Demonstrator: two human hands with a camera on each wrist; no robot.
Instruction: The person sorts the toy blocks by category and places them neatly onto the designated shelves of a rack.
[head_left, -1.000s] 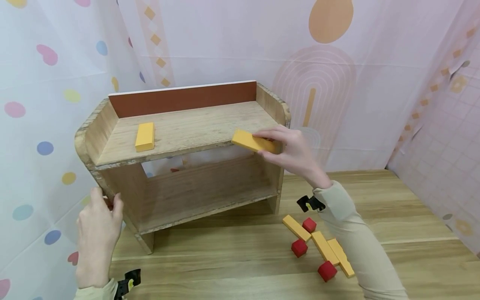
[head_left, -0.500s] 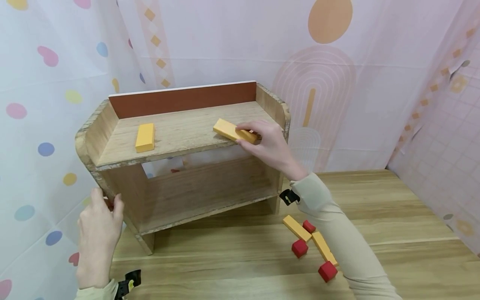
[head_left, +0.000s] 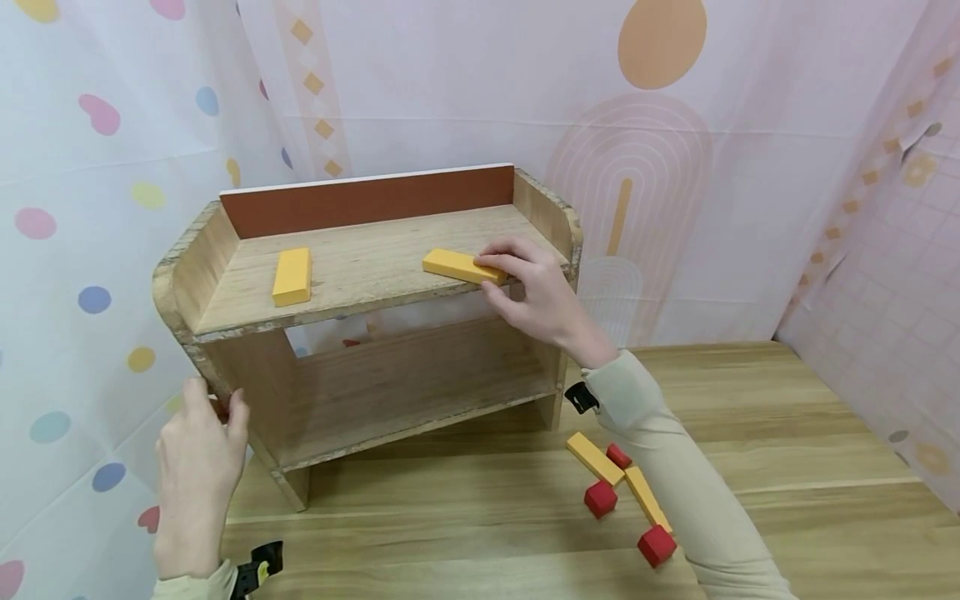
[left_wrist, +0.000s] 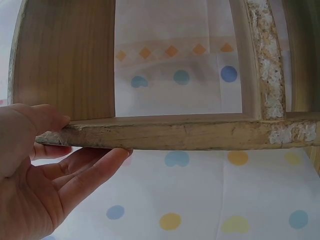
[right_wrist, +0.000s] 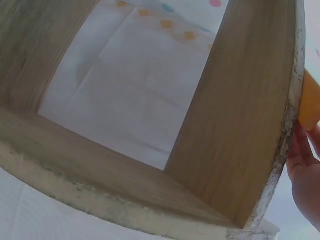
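A small wooden shelf unit (head_left: 367, 242) with two tiers and a brown back strip stands on the table. My right hand (head_left: 536, 292) holds a yellow rectangular block (head_left: 450, 264) by its right end, at the front edge of the top tier, where the block lies flat. To the left on the same tier lies a second yellow block (head_left: 292, 277). My left hand (head_left: 197, 479) grips the unit's left side panel. In the left wrist view, the thumb is on one side of the panel edge (left_wrist: 165, 135) and the fingers on the other. The right wrist view shows only part of the held block (right_wrist: 311, 100).
On the wooden table (head_left: 450, 533), right of the unit, lie a yellow block (head_left: 595, 458), another yellow block (head_left: 647, 500) partly behind my right sleeve, and red cubes, one (head_left: 600, 499) beside the yellow blocks and one (head_left: 657, 546) nearer. A patterned curtain (head_left: 450, 83) hangs behind.
My right hand has moved left with the yellow block, which was tilted over the front edge and now lies flatter on the top tier. The left hand stays on the side panel.
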